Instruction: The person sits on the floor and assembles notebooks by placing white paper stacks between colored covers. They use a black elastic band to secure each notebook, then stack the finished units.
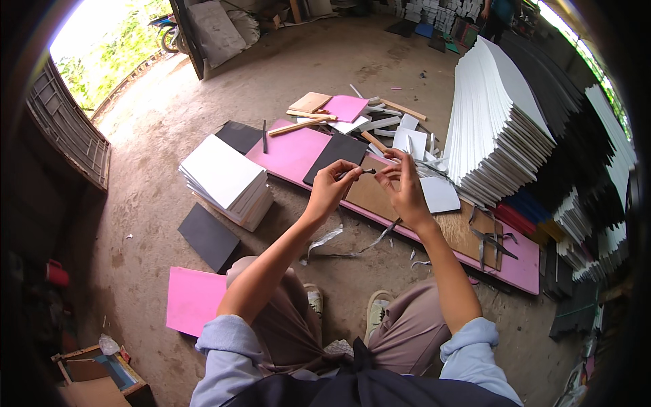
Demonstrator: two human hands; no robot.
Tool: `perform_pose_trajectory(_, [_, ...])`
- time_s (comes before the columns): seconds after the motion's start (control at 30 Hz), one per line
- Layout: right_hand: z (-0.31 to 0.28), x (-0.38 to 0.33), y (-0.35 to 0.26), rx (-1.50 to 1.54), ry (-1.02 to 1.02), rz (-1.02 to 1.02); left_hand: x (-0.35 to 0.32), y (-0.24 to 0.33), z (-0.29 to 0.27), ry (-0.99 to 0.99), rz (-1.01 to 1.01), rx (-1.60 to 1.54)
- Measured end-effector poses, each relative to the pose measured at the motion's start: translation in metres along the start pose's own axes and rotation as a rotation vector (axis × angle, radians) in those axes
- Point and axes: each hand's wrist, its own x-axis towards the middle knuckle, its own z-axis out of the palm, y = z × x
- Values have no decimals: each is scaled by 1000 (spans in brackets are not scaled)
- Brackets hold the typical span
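a small dark piece (368,171), thin and too small to make out fully, sits above the low work surface, its near end pinched between the thumb and fingers of the left hand (335,178). the right hand (403,184) is raised just beside its free end, fingers bent; whether those fingertips touch it i cannot tell. the two hands are close together but apart. beneath them lies a brown board (369,195), with a black sheet (336,153) next to it toward the left, both on a long pink board (293,145) that runs from upper left to lower right. on its right part a wooden board (461,234) carries a tangle of dark strips (489,239). beyond the hands is a loose heap of white offcuts (388,123), with a wooden stick (302,126) near its left side. left of the long board stands a stack of white sheets (230,169); nearer the person, a dark grey sheet (208,236) and a pink stack (193,295) lie on the concrete floor (146,224). pale strips (327,237) trail over the floor in front of the person's shoes (376,311). to the right rises a tall, leaning pile of white sheets (494,122), with black sheets (563,122) behind it. an open box (139,388) sits at lower left, and part of a motorbike (165,32) shows outside the doorway.
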Motion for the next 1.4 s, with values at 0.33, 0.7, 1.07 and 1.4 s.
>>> perform_pose_trajectory(0.33, [7,-4,2,-351,-313,82,11,-15,2,141,93,229])
perform_pose_trajectory(0.7, [33,-19,-5,-393,-205,59,26,-14,5,336,232,659])
perform_pose_trajectory(1.07, [41,-25,-1,-399,-208,98,41,-36,0,299,268,780])
perform_pose_trajectory(1.4, [41,-26,-1,-360,-239,98,38,-36,-6,249,215,770])
